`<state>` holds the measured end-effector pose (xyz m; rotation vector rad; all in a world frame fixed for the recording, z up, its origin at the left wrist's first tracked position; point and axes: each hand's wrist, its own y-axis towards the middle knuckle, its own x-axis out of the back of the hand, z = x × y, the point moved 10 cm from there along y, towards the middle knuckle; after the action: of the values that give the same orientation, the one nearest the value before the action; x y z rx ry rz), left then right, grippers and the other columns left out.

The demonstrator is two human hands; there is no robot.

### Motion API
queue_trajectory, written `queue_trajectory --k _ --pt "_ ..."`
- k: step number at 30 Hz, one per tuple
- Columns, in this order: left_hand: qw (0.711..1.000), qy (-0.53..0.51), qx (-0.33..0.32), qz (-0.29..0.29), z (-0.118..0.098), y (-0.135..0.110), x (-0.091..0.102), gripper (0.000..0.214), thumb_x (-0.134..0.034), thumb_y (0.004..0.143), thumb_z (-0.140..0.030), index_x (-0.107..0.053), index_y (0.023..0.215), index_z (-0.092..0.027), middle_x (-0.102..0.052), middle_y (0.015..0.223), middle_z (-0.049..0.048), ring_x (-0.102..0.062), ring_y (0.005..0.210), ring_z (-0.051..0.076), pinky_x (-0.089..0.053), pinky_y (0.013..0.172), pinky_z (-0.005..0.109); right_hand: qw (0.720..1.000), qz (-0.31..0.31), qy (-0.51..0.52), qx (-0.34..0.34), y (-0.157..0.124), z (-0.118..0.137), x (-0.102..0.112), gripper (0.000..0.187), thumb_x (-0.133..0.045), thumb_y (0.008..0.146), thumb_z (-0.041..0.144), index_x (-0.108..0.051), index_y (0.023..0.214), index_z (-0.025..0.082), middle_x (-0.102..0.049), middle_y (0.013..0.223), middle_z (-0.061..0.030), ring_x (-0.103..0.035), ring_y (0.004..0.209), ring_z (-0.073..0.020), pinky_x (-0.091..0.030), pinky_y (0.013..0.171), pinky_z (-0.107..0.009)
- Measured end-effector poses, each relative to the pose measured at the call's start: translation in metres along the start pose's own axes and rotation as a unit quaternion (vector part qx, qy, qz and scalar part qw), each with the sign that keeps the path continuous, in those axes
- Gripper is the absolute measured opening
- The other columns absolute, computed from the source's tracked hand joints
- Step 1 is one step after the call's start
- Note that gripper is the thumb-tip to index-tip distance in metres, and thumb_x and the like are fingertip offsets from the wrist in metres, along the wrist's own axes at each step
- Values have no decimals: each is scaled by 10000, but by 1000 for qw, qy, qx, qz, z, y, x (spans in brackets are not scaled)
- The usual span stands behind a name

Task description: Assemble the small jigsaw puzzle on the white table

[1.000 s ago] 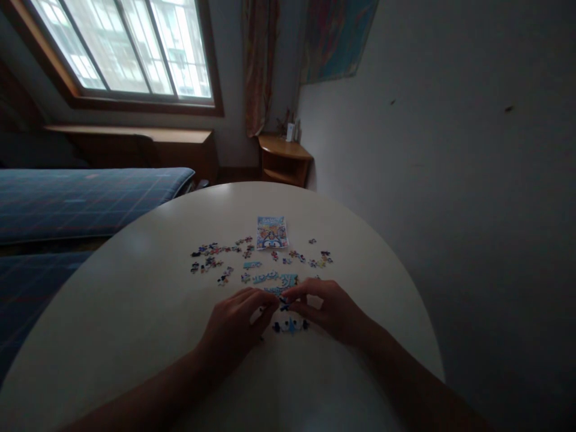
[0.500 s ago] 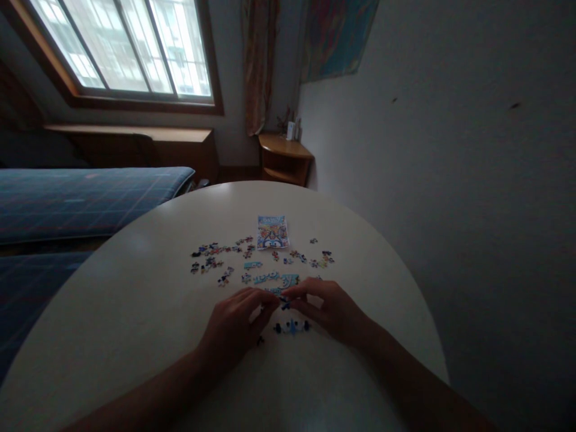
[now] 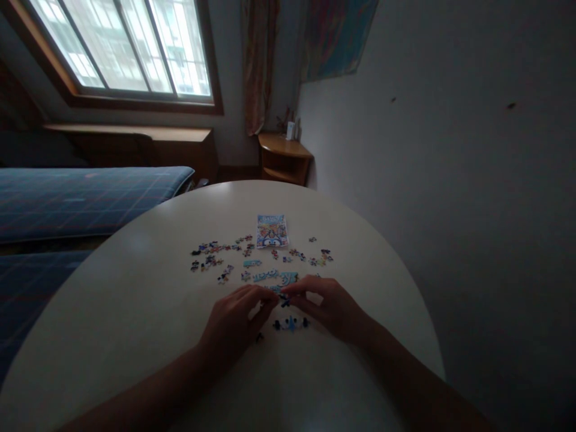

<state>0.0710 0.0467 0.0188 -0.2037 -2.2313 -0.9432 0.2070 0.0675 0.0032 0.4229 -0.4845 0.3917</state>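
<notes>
My left hand (image 3: 240, 315) and my right hand (image 3: 326, 305) meet fingertip to fingertip over the table, both pinched around small dark puzzle pieces (image 3: 285, 302). The fingers cover most of what they hold. Just below lies a joined strip of blue and black puzzle pieces (image 3: 291, 324). A small dark puzzle piece (image 3: 260, 338) rests beside my left wrist. Beyond the fingertips are light-blue lettered sections (image 3: 265, 275), partly hidden by my hands, and another light-blue joined piece (image 3: 252, 263).
Loose puzzle pieces (image 3: 210, 247) are scattered at the left, with more pieces (image 3: 320, 259) at the right. A colourful picture packet (image 3: 272, 231) lies behind them on the round white table (image 3: 135, 312). A plaid mattress (image 3: 90, 201) is at the left; a wall (image 3: 432, 180) rises at the right.
The view has shifted very slightly. Both hands stay pinched together in nearly the same place, with only small finger movement.
</notes>
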Motion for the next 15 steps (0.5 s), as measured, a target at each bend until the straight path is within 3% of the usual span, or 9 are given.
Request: queue_trajectory --k 15 --pt "999 -17 42 18 11 -6 -8 96 -565 936 -259 -621 868 -221 -684 766 -15 -648 658 125 -536 609 216 999 -1 39 37 1 10 -3 244 -569 942 210 -722 1127 257 -719 944 -48 -663 841 -143 -515 760 -278"
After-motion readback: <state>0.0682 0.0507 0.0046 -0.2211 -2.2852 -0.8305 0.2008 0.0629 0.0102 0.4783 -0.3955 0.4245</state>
